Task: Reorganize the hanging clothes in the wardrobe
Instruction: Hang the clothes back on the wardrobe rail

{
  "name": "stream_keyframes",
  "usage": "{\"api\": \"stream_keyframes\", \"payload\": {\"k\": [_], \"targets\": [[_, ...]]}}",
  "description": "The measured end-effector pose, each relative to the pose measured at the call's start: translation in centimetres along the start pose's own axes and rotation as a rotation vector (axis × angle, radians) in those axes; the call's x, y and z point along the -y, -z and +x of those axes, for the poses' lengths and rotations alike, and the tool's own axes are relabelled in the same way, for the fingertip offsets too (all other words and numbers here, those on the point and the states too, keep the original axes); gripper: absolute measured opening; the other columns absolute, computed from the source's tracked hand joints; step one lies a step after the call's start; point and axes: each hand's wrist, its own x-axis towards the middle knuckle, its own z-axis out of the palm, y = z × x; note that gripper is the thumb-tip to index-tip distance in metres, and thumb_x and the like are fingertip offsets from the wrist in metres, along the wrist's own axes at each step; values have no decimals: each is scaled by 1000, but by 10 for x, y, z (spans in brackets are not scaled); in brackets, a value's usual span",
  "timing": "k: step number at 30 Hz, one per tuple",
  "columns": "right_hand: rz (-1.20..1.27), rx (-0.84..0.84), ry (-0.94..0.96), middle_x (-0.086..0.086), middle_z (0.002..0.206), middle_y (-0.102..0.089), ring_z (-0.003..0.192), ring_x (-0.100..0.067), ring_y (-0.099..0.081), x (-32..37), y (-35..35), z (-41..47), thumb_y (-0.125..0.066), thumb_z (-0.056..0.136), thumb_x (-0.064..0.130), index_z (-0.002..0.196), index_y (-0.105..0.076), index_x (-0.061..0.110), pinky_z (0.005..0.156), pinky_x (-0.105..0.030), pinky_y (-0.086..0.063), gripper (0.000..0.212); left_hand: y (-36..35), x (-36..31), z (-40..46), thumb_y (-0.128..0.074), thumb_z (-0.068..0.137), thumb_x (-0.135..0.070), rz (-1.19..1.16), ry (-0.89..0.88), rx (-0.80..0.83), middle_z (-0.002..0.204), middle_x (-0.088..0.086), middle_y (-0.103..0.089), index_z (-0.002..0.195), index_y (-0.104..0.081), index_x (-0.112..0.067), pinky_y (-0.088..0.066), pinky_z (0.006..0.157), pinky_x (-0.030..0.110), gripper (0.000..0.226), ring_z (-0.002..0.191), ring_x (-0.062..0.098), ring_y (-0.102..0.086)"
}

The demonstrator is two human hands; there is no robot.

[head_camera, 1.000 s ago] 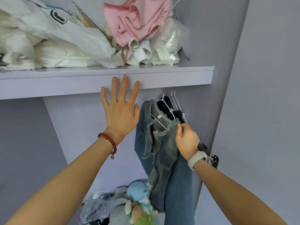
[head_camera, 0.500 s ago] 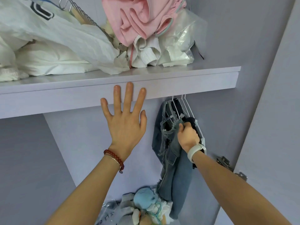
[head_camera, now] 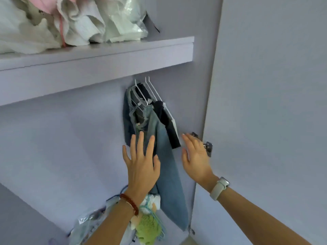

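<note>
Both hands are open with fingers spread and hold nothing: the left hand (head_camera: 141, 163) is in front of the jeans (head_camera: 159, 144), perhaps just touching the denim, and the right hand (head_camera: 194, 156) is just beside the dark garment (head_camera: 166, 124), near the door hinge (head_camera: 207, 145). The clothes hang bunched at the right end of the wardrobe, under the shelf (head_camera: 99, 55), on white hangers (head_camera: 150, 91) crowded together. To do this step well, I would grip one hanger near its hook rather than tug the cloth, since the frayed waistband could slip off. Steady the neighbours with the other hand, lift the hook clear, then slide it left to space the garments evenly. The rail itself is hidden behind the shelf, so feel for it.
</note>
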Motion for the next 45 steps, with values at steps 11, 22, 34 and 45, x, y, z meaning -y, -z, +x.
{"api": "stream_keyframes", "payload": {"k": [11,22,34,45], "targets": [[-437,89,-829,-6,145,-37,135,-24,-29,-103,96,-300,-41,93,21,139,-36,14,111,-39,-20,46,-81,-180,-143,-73,71,-8,-353,-567,729,127,19,-56,116,-62,-3,-38,94,60,46,118,40,-51],[-607,-262,-1659,-3,147,-32,136,-19,-25,-46,212,-545,-35,96,22,139,-33,16,109,-34,-23,44,-23,-399,-298,-50,90,-17,-716,-1368,898,143,15,-40,133,-48,-9,-32,104,48,44,132,32,-34],[-482,-493,-2078,-12,131,-48,117,-32,-45,-54,344,-804,-39,93,14,130,-42,8,92,-43,-40,37,40,-576,-520,-35,94,-26,-491,-1769,1097,148,1,-28,140,-31,-20,-20,112,36,47,137,18,-19],[-382,-581,-2149,-19,129,-49,118,-34,-45,-165,380,-980,-39,90,9,128,-41,1,100,-45,-37,39,-2,-671,-697,-36,95,-22,-433,-1773,1283,150,3,-26,143,-27,-18,-25,113,43,48,135,19,-27]]}}
